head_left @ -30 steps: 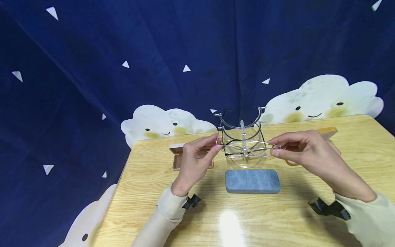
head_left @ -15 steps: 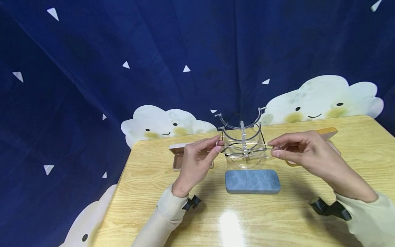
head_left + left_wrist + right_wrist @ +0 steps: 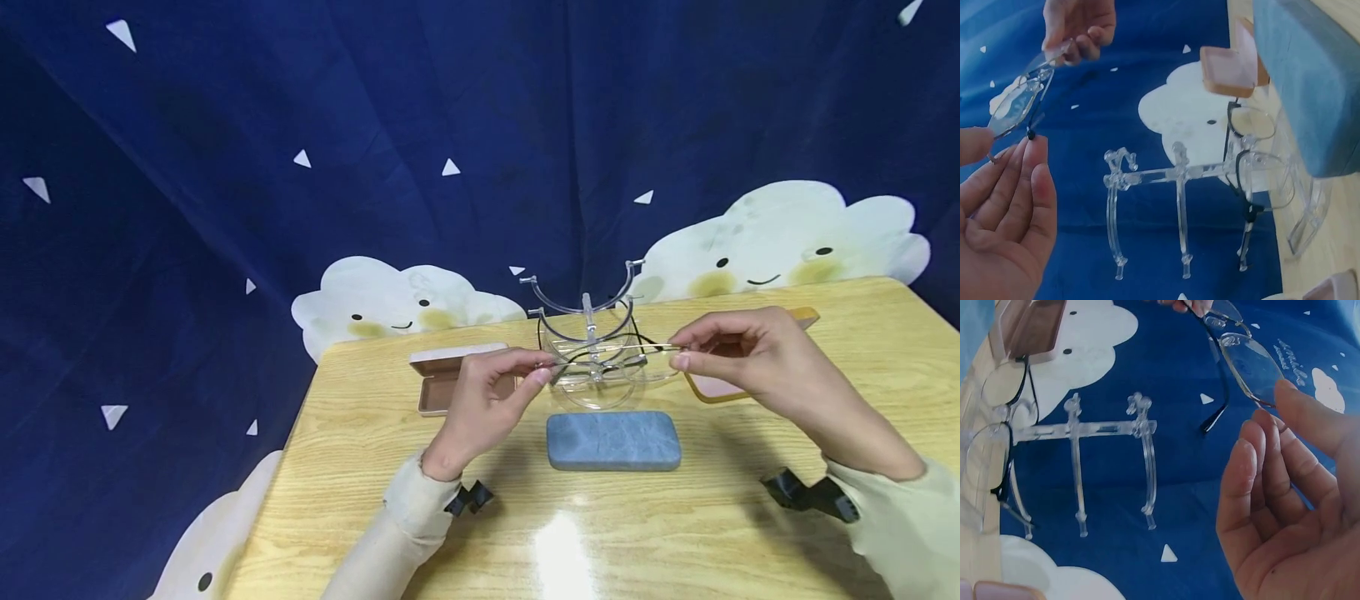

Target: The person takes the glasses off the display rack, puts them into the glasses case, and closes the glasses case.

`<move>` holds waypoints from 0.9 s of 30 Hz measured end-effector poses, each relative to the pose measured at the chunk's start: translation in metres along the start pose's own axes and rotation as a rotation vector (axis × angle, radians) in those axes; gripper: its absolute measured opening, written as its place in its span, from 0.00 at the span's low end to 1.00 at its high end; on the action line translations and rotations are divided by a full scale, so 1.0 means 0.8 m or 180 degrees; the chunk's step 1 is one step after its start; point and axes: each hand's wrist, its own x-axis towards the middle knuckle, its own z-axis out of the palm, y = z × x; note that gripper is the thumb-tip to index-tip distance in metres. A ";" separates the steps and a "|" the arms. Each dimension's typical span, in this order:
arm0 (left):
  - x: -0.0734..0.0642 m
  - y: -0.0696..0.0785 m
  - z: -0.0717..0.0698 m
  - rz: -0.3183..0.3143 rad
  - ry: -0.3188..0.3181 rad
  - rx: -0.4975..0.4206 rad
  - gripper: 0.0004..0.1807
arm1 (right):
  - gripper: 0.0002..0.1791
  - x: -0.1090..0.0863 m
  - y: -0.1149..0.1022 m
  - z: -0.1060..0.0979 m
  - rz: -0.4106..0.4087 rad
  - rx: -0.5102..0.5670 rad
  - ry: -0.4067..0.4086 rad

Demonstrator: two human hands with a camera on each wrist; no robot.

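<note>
Both hands hold a pair of thin metal-rimmed eyeglasses point(image 3: 1254, 365) in the air near the clear display stand point(image 3: 588, 312). My left hand point(image 3: 487, 396) pinches one end of the frame between thumb and fingers. At the other end, my right hand point(image 3: 742, 354) pinches the frame near the hinge. One temple with a dark tip slants across behind the lenses in the right wrist view. Lower on the stand rests a second pair of eyeglasses point(image 3: 1242, 175) with dark upper rims. The stand's upper curved holders carry no glasses.
A blue marbled glasses case point(image 3: 613, 442) lies closed in front of the stand. Left of it is an open brown-lined case point(image 3: 435, 393), partly behind my left hand. A yellow-edged pink case point(image 3: 712, 387) stands open at right, partly covered by my right hand.
The dark-tipped temple that stuck up behind the stand has swung inward and down. My left hand has shifted right and slightly down; my right hand has moved slightly right and up.
</note>
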 end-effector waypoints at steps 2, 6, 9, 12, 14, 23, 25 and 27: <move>0.000 -0.001 0.003 0.0020 -0.0076 -0.0031 0.09 | 0.08 0.002 0.004 -0.002 -0.0008 -0.0039 -0.0009; 0.001 -0.004 0.008 -0.0055 -0.0137 -0.0162 0.08 | 0.08 0.004 0.010 -0.005 0.0038 -0.0084 -0.0057; 0.001 -0.006 0.012 -0.0257 -0.0081 -0.0274 0.08 | 0.07 0.004 0.015 -0.007 0.0138 -0.0072 -0.0148; 0.001 -0.006 0.018 -0.0513 0.0049 -0.0323 0.08 | 0.08 0.003 0.020 -0.011 0.0300 -0.0049 -0.0260; 0.002 -0.005 0.025 -0.0637 0.0106 -0.0299 0.09 | 0.11 -0.001 0.025 -0.016 0.0392 -0.0064 -0.0294; 0.018 -0.006 0.058 -0.0779 -0.0005 -0.0317 0.11 | 0.14 -0.010 0.050 -0.039 0.0543 -0.0233 -0.0176; 0.022 -0.006 0.066 -0.0814 -0.0079 -0.0343 0.11 | 0.14 -0.012 0.056 -0.045 0.0584 -0.0288 -0.0152; 0.025 -0.007 0.077 -0.0830 -0.0157 -0.0351 0.11 | 0.15 -0.014 0.063 -0.052 0.0630 -0.0326 -0.0129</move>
